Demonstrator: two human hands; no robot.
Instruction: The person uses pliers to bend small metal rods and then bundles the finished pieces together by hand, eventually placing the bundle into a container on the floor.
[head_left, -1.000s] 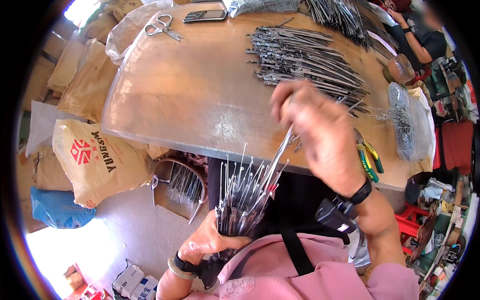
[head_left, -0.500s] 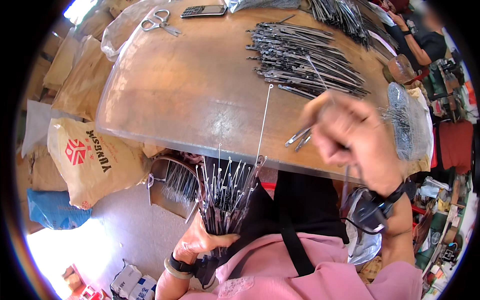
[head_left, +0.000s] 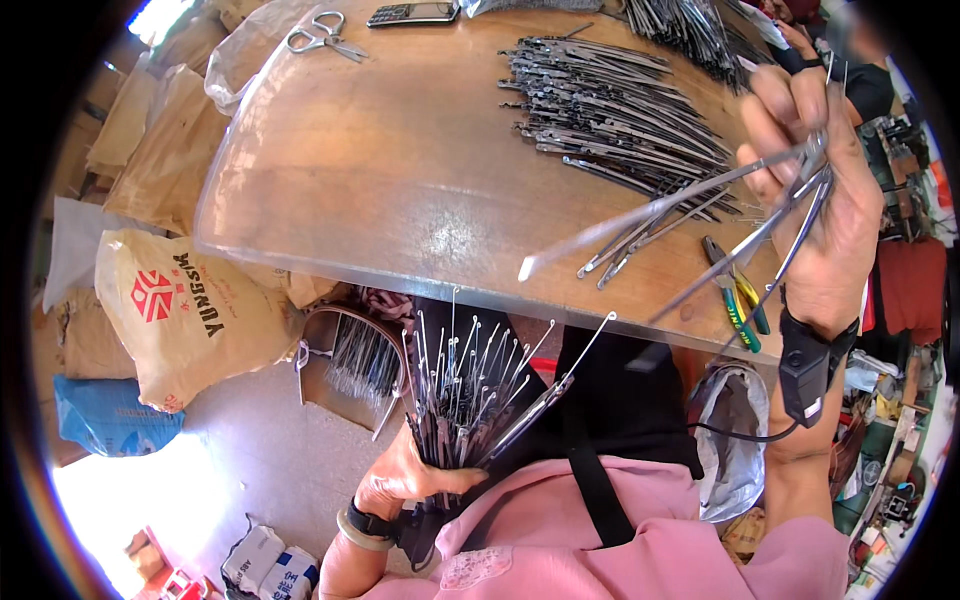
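Note:
My left hand [head_left: 405, 477] is wrapped round the lower part of a bundle of thin dark metal umbrella ribs [head_left: 455, 425], standing roughly upright over my lap. Small looped wire tips fan out at its top, and one rib leans away to the right. Above the right side of the table, my right hand [head_left: 825, 200] is raised and gripping a few jointed ribs [head_left: 745, 175] that spread out leftward and down; some are smeared by motion. A large pile of ribs [head_left: 615, 105] lies on the table left of this hand. Two or three loose ribs [head_left: 630, 240] lie nearer the edge.
Pliers [head_left: 738, 295] with green and yellow handles lie on the table [head_left: 350, 190] at right. Scissors [head_left: 328, 38] and a keypad phone [head_left: 412, 14] are at the far left. Another rib pile [head_left: 685, 40] lies at the back, near another person's hand [head_left: 797, 38]. A bin [head_left: 350, 365] of wires stands below the edge.
My right hand has moved up and right, away from the table's front, and its ribs have swung into plain view. The pliers are uncovered. The long rib in the left bundle has tipped rightward.

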